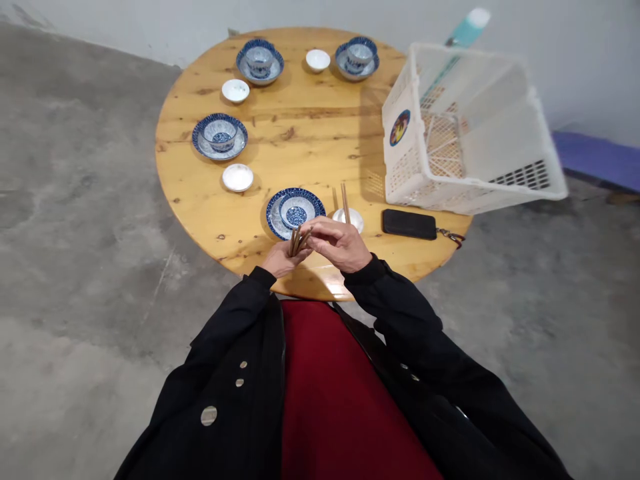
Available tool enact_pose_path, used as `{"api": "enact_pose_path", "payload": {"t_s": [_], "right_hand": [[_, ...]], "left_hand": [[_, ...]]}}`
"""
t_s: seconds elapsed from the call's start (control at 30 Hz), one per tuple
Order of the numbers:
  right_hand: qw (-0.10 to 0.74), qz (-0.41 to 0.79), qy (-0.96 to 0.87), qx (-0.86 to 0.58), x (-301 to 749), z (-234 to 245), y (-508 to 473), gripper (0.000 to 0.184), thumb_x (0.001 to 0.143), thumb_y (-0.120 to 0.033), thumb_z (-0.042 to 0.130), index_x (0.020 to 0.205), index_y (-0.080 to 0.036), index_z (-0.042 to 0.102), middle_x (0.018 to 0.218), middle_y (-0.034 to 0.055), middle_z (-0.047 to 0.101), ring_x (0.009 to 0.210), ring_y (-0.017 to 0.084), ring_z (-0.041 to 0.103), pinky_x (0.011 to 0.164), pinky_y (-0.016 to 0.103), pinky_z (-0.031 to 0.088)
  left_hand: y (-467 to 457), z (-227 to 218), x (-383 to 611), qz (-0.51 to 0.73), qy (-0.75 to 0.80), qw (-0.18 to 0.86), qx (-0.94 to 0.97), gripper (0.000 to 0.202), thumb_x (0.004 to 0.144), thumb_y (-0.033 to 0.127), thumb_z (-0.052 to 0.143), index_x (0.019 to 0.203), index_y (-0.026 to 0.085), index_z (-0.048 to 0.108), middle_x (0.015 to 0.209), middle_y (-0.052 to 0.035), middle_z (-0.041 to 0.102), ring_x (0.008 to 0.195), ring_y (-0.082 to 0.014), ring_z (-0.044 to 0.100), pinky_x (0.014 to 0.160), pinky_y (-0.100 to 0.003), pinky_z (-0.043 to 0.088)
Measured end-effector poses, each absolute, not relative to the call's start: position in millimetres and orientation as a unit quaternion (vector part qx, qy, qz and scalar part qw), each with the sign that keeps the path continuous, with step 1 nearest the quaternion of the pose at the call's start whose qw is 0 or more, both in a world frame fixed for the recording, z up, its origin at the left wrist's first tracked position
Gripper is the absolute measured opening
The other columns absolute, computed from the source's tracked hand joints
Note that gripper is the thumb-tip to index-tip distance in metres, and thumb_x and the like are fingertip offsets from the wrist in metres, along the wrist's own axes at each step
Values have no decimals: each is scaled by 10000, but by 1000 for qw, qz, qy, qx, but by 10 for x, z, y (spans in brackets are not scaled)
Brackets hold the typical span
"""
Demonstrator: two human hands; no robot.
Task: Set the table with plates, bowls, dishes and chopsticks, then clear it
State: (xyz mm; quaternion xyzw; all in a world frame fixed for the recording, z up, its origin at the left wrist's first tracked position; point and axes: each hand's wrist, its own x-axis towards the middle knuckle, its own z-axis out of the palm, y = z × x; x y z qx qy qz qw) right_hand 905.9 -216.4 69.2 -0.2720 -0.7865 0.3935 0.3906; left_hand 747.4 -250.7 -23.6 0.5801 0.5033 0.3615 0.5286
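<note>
My left hand (281, 259) is closed around a bundle of brown chopsticks (297, 241) at the near edge of the round wooden table (300, 133). My right hand (337, 241) pinches the tops of the same chopsticks, fingers curled. Just beyond my hands sits a blue-patterned bowl on a matching plate (295, 211). A pair of chopsticks (344, 200) lies beside a small white dish (350, 217) to its right.
Three more blue bowl-and-plate sets (220, 135), (259, 61), (357, 57) and small white dishes (237, 177), (235, 91), (318, 60) ring the table. A white plastic basket (465, 133) stands at the right, a black phone (409, 224) before it. Concrete floor surrounds the table.
</note>
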Motion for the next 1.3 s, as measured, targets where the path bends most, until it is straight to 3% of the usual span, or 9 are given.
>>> {"api": "enact_pose_path", "payload": {"t_s": [0.2,0.43,0.63,0.73,0.93,1.07,1.2,1.3], "right_hand": [[398,388,-788,-263,9062,689,-2131,139,875,-275,605,924,-205,715,946,90,710,913,210,671,804,360,546],[413,337,-796,-287,9056,719,-2191,145,901,-284,582,886,-205,703,904,87,715,874,199,676,775,345,553],[428,294,-794,-316,9012,768,-2269,156,907,-242,552,822,-204,677,853,70,705,837,186,674,758,320,546],[433,301,-780,-337,9013,782,-2293,143,900,-229,565,832,-194,685,860,71,701,829,186,676,767,321,545],[470,330,-704,-418,9017,766,-2308,217,895,-313,587,730,-202,674,776,35,688,761,179,679,709,309,562],[508,325,-659,-450,9017,829,-2296,188,886,-337,603,803,-197,698,694,4,663,596,141,639,586,275,548],[541,247,-647,-477,9055,958,-2348,177,885,-333,610,816,-198,702,680,-4,658,551,130,623,566,270,546],[526,193,-668,-489,9067,950,-2429,158,884,-326,615,838,-204,704,718,5,671,579,139,640,580,278,550]], "left_hand": [[-2484,-239,7446,328,523,505,603,349,797,479,646,811,131,653,687,-19,615,659,-151,556,616,-253,441],[-2489,-245,7473,350,510,517,592,397,814,474,637,996,128,700,883,-68,713,878,-222,650,775,-299,510],[-2506,-322,7495,357,502,536,577,455,825,552,601,932,122,704,809,-68,699,781,-194,642,711,-282,518],[-2517,-295,7504,377,480,567,554,489,831,566,592,986,118,707,868,-87,710,764,-178,640,712,-282,528],[-2532,-177,7461,415,427,596,538,557,856,564,581,1187,126,673,1102,-137,702,843,-175,652,828,-313,529],[-2571,-171,7372,427,393,591,560,612,889,587,523,1286,131,616,1181,-145,682,951,-207,669,922,-356,511],[-2640,-201,7215,457,413,558,556,607,907,586,482,1277,125,619,1265,-147,651,1148,-259,620,1039,-394,454],[-2678,-209,7073,463,430,548,548,573,915,571,473,1260,140,627,1268,-133,655,1176,-262,609,1054,-407,448]]}}
